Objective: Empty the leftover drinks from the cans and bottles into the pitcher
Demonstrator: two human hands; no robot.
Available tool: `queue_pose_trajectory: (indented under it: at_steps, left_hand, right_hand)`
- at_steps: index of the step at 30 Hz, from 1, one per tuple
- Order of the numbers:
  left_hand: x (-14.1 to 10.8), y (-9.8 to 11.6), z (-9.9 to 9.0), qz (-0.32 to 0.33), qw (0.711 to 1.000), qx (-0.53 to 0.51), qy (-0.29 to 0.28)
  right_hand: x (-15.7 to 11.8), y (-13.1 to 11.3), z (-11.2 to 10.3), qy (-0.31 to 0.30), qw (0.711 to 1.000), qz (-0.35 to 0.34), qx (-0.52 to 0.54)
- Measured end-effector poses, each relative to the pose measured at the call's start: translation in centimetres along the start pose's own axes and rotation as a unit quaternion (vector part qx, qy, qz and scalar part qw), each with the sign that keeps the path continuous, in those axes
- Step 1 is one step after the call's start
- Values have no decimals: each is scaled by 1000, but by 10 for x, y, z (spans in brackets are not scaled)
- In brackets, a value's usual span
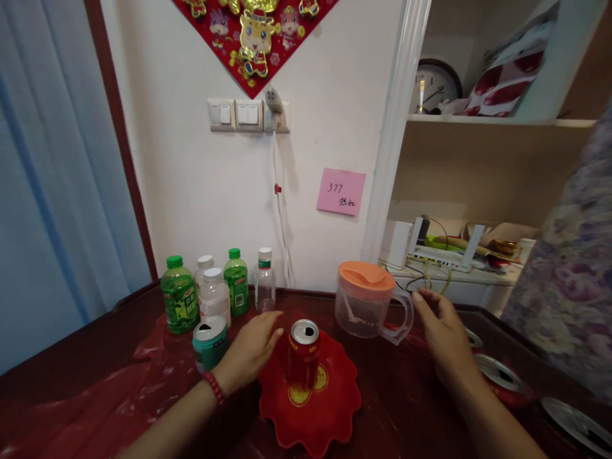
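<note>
A red can (303,357) with an opened top stands upright on a red scalloped plate (310,427). To the left of the can is my left hand (251,347), with a red bead bracelet at the wrist; its fingers are apart and hold nothing. A teal can (210,347) stands just left of that hand. My right hand (442,331) hovers beside the handle of a clear pitcher (363,312) with an orange lid. Its fingers are spread, with nothing visibly held.
Green bottles (180,299) and clear bottles (265,287) stand along the wall at the left back. More cans (502,376) are at the right, by my right forearm. Red plastic film (157,376) lies at left. A router (440,255) sits on the shelf.
</note>
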State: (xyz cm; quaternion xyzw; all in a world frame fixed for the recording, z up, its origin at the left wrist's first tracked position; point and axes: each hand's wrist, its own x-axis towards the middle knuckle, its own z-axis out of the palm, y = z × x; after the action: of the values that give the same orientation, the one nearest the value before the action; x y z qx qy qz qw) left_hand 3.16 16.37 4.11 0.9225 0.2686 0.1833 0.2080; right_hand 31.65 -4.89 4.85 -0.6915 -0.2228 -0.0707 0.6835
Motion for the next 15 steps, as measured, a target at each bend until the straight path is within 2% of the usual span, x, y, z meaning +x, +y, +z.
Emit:
queue_pose_trajectory:
  at_steps: [3,6,15]
  left_hand:
    - [-2,-6,10,3,997,59,-46]
    - [-3,-9,18,-7,996,57,-64]
    - [2,-13,24,-6,999,37,-37]
  right_hand:
    - [-1,12,5,-33,998,44,42]
    - [-3,21,7,-61,992,83,70]
    - [-3,35,10,-105,979,124,121]
